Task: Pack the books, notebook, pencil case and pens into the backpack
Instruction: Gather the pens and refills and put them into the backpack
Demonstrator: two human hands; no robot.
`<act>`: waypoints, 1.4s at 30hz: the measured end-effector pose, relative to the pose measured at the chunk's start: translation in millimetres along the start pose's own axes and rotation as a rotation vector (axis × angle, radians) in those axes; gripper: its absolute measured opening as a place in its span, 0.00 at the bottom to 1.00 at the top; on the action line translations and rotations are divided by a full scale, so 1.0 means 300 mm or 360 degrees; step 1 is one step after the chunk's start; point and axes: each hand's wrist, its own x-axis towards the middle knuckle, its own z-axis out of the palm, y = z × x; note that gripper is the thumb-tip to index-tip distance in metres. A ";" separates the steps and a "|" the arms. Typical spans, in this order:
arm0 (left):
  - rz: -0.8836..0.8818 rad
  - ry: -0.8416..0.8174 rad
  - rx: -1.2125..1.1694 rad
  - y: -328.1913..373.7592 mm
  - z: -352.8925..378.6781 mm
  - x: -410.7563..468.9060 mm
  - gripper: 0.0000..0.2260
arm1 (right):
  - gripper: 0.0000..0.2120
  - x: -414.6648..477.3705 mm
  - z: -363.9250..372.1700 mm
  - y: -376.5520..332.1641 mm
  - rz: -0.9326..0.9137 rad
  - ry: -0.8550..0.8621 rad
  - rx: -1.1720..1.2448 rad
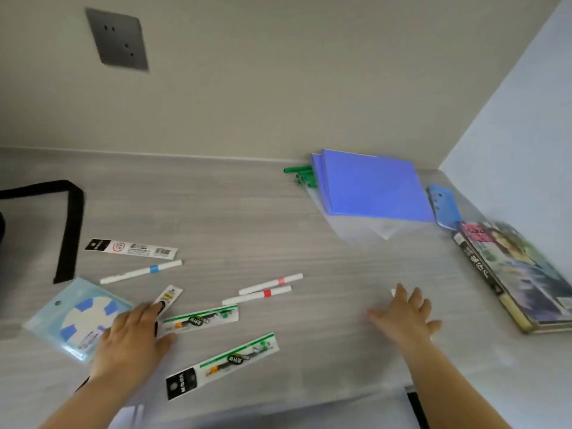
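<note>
Gathering is in hand: the left hand (133,335) is spread flat over packaged pens (201,320), the right hand (405,317) spread, empty; loose pens (263,292) lie between; closing is needed.

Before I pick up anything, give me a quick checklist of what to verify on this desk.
1. Left hand free: cannot tell; it lies over a small packet.
2. Right hand free: ok, fingers spread, nothing held.
3. Three loose white pens, blue-banded, pink-banded and red-banded, within reach: ok.
4. Book unobstructed at the right edge: ok.
5. Backpack open and ready: cannot tell; only a black strap shows at left.
6. Blue folders clear of clutter: not ok, green pens lie tucked against them.
</note>
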 end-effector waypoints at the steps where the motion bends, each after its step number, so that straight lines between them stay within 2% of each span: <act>1: -0.0008 0.0001 -0.0031 0.018 0.002 0.005 0.26 | 0.40 0.011 -0.007 0.030 0.0071 -0.0025 0.0085; 4: 0.0000 -0.0008 0.0002 0.044 0.001 0.014 0.25 | 0.37 0.033 -0.030 0.113 0.0130 -0.0117 0.0240; 9: 0.0098 -0.0111 0.0109 0.086 -0.018 0.038 0.28 | 0.28 0.038 -0.040 0.203 0.0197 -0.0169 0.0157; 13: 0.0222 -0.0166 0.0202 0.146 -0.024 0.059 0.27 | 0.23 0.052 -0.026 0.202 0.0069 -0.0132 0.0408; 16: 0.0212 -0.0195 0.0278 0.169 -0.026 0.077 0.23 | 0.19 0.066 -0.020 0.195 0.0004 -0.0118 0.0500; 21: 0.0180 -0.0179 0.0330 0.171 -0.018 0.078 0.15 | 0.10 0.061 0.030 0.173 -0.0047 0.0102 0.0277; 24: 0.0196 -0.0163 0.0376 0.178 -0.014 0.078 0.14 | 0.10 0.052 0.050 0.173 -0.0135 0.0218 0.0066; 28: 0.0158 -0.0233 0.0343 0.170 -0.019 0.081 0.14 | 0.11 0.064 0.033 0.153 -0.0177 0.0167 0.0125; 32: 0.0126 -0.0270 0.0234 0.149 -0.031 0.079 0.12 | 0.09 0.040 0.021 0.048 -0.0427 0.0167 0.0321; 35: 0.0033 -0.0199 0.0019 0.126 -0.048 0.059 0.09 | 0.08 0.019 0.022 -0.106 -0.0657 0.0127 0.0364; 42: -0.0200 0.0108 -0.0267 -0.023 -0.109 0.034 0.02 | 0.14 0.016 0.083 -0.470 -0.1319 -0.0060 -0.0208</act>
